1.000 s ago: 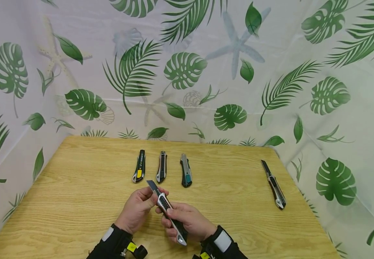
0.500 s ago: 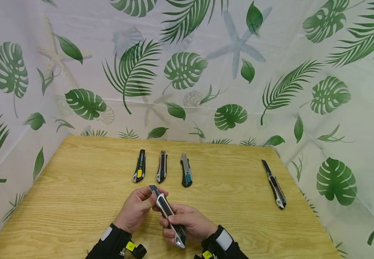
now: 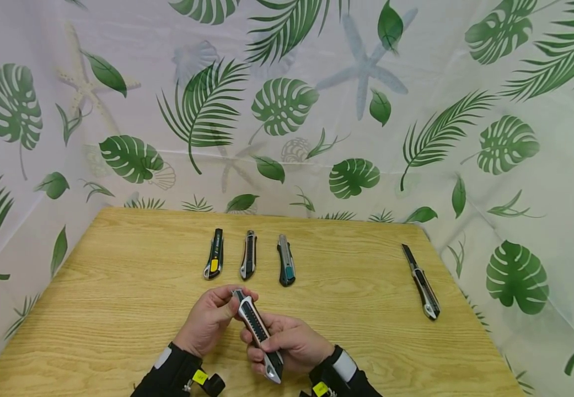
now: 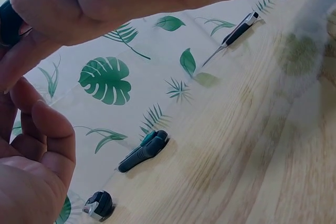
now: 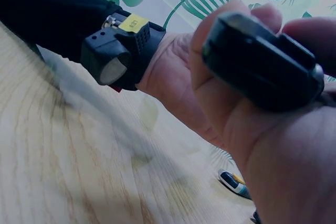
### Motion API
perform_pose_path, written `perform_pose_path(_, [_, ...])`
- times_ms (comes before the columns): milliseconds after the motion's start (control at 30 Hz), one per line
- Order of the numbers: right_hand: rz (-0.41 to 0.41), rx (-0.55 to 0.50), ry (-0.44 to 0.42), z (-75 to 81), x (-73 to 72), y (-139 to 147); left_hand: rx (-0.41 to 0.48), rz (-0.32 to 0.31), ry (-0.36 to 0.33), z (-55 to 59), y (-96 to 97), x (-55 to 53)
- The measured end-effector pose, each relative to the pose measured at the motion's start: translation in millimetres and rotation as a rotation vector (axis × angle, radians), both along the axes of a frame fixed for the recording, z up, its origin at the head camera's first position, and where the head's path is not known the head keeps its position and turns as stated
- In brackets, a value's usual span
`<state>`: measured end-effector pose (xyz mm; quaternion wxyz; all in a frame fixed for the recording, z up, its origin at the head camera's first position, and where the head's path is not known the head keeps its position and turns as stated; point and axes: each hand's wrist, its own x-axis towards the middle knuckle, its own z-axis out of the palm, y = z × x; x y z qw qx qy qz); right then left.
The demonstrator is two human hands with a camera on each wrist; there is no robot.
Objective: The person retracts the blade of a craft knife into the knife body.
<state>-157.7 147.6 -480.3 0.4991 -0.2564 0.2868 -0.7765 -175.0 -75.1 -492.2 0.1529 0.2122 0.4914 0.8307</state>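
Both hands hold one utility knife (image 3: 253, 321), black with silver trim, tilted over the front of the table. My right hand (image 3: 296, 343) grips its handle from the right, thumb lying on the upper face near the rear. At the front end, my left hand (image 3: 206, 322) pinches the nose between thumb and fingers; only a short metal tip shows there. In the right wrist view the handle's dark butt end (image 5: 257, 61) juts out of the right fist. The left wrist view shows curled left fingers (image 4: 47, 129), with most of the knife hidden behind the right hand (image 4: 79, 3).
Behind the hands lie a black-and-yellow utility knife (image 3: 214, 255), a silver-and-black one (image 3: 248, 255) and a grey-and-teal one (image 3: 285, 261). Another, blade extended (image 3: 420, 282), lies near the right edge of the wooden table (image 3: 118, 309). A leaf-print sheet (image 3: 287, 165) hangs around the table.
The held knife's blade has slid back into the handle, from well extended to a short tip. My right thumb has moved toward the rear of the handle with it. The left hand stays put.
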Motion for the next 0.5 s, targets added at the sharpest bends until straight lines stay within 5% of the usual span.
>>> perform_pose_path(500, [0.025,0.070,-0.079,-3.4,-0.2,4.2,0.015,0.011,-0.018,0.7,-7.3,-3.0])
